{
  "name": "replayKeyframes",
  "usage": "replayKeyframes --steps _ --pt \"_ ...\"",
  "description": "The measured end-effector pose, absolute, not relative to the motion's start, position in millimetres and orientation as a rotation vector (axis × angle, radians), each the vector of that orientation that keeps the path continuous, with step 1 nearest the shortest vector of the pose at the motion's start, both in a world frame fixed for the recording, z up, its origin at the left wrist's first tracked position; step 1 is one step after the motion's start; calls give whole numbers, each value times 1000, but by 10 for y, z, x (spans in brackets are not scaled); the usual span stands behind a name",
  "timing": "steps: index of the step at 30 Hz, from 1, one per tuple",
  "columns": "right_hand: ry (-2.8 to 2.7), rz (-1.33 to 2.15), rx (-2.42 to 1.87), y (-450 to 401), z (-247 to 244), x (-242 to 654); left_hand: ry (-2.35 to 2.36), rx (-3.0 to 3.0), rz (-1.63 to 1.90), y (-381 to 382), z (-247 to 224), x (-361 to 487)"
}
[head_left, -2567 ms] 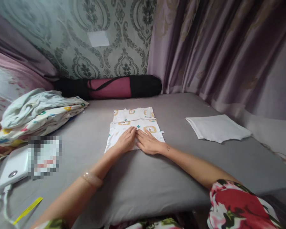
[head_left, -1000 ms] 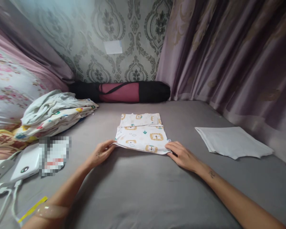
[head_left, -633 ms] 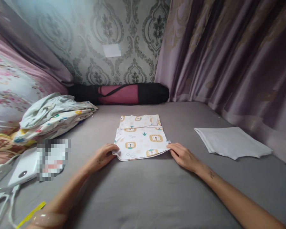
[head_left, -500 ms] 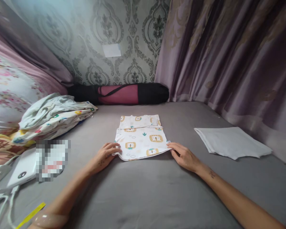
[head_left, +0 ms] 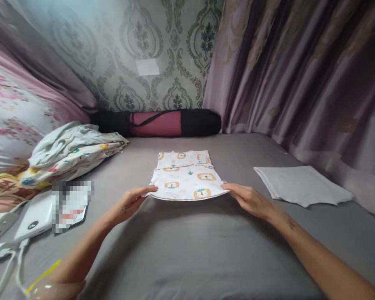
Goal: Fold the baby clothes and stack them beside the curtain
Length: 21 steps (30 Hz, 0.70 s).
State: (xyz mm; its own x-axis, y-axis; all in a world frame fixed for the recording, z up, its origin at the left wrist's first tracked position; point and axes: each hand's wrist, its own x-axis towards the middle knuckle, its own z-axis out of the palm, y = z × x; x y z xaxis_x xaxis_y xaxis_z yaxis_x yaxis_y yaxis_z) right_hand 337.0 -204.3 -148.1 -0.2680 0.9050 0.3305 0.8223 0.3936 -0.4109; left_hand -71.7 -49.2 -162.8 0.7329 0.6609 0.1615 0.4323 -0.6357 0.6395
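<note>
2 hands (head_left: 129,203) (head_left: 252,201) pinching printed cloth (head_left: 187,182) — fingers (head_left: 152,188) partly hidden, bracelet (head_left: 61,290) cut off

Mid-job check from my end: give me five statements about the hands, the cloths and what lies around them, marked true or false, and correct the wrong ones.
1. The left hand and the right hand both grip the printed cloth. True.
2. The printed cloth lies flat all along its near edge. False: that edge is raised above the grey sheet.
3. The plain white cloth lies to the right of the printed cloth, apart from it. True.
4. The left hand is touching the plain white cloth. False: neither hand touches it.
5. The black-and-maroon bag lies beyond the printed cloth. True.
</note>
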Motion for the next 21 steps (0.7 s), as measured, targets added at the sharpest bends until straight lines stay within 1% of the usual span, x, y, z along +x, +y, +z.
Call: replayKeyframes --steps 5,9,11,16,21 --pt "-2163 284 -1486 -2260 -1287 3305 762 2353 423 -612 -1617 -888" --pt "-2132 428 -1549 -2461 -1210 3269 766 2243 326 -793 -1518 -987" --pt "-2091 514 -1596 -2469 -1229 3283 828 2172 332 -836 -1427 -931" --pt "-1851 601 -1675 -2117 -1361 3351 1096 1874 656 -719 -1262 -535" --pt "-1474 609 -1621 -1509 -1545 3403 1186 1546 931 -420 -1348 -140"
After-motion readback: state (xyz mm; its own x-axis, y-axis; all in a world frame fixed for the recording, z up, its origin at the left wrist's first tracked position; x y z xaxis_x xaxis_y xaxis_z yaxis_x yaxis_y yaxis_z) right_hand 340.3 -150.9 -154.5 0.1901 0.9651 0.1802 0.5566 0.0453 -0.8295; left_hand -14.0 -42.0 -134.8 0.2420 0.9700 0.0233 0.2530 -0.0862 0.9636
